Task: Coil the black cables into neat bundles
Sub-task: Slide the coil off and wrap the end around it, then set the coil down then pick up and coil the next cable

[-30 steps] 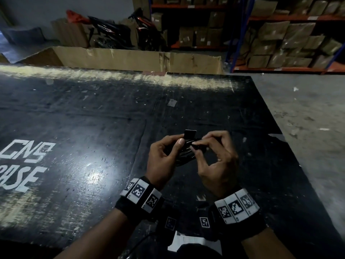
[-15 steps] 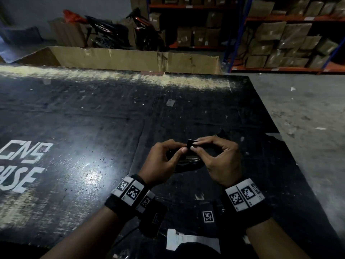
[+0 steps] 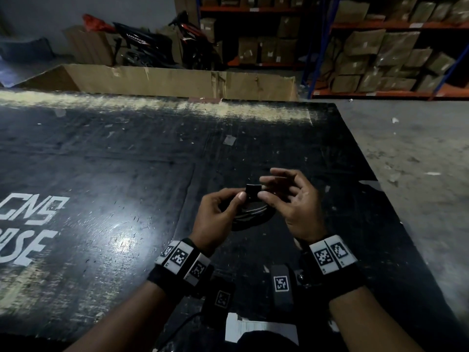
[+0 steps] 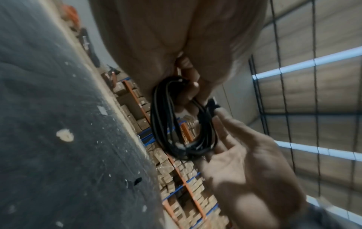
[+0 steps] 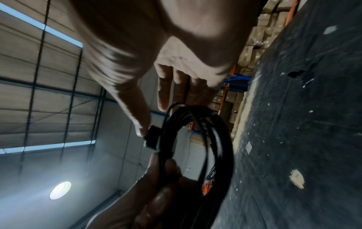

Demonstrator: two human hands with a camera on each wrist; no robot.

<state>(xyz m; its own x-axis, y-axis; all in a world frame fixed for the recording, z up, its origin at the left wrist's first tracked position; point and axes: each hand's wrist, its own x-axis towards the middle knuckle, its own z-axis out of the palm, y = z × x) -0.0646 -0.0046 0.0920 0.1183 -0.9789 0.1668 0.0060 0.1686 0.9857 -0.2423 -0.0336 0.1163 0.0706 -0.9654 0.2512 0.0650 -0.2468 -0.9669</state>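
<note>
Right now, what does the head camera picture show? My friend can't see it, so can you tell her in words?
Two hands hold a coiled black cable above a scuffed black table. The left hand grips the coil, and the right hand, fingers spread, touches its black plug. Shelves of cardboard boxes stand behind.

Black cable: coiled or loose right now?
Coiled. The thin black cable hangs in several stacked loops from the left hand; no loose tail is visible.
</note>
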